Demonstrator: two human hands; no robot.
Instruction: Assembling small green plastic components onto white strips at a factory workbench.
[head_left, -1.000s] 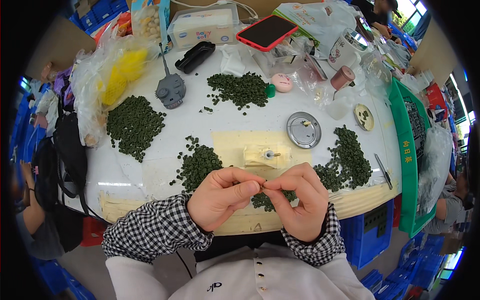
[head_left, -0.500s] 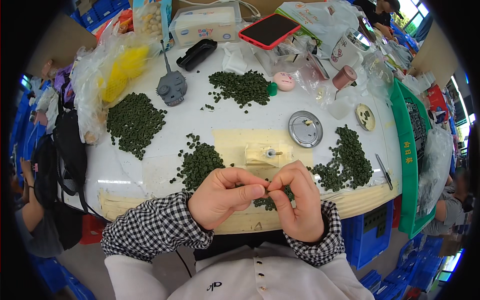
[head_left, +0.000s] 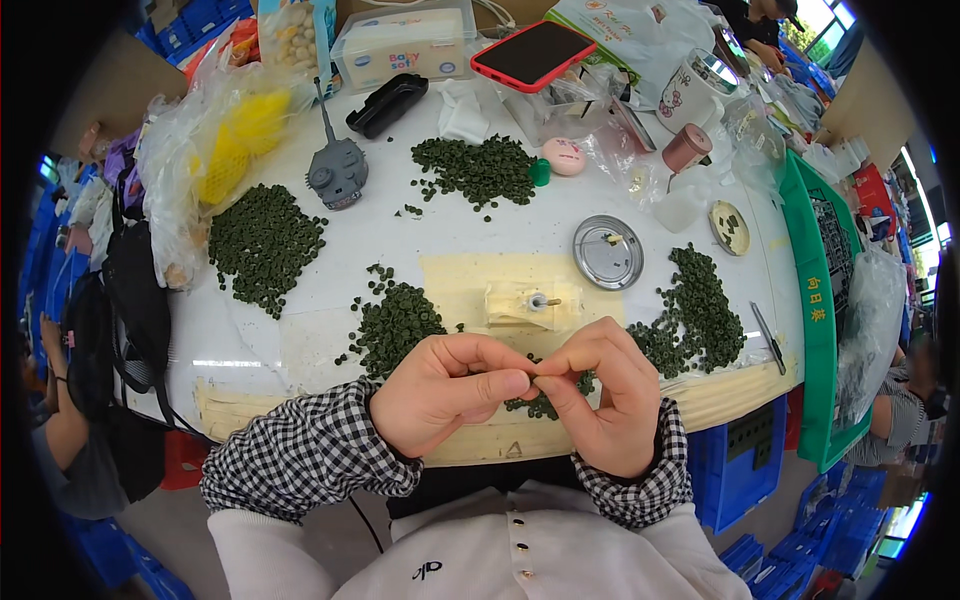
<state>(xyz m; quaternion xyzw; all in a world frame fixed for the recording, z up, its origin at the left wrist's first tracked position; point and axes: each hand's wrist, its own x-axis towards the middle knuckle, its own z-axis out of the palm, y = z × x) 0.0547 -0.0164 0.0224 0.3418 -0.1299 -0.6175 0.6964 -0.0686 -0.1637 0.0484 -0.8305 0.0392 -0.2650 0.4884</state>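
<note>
Small dark-green part (head_left: 535, 380), mostly hidden, pinched between both hands' closed fingers (head_left: 500, 383).

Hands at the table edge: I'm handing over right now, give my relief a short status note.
Left hand and right hand meet fingertip to fingertip at the near edge of the white table, pinching something too small to make out.
Small dark green parts lie in piles: nearest pile just beyond the left hand, right pile, left pile, far pile.
Cream fixture sits just past the hands; round metal lid beyond it.
Done and left: cannot tell.
</note>
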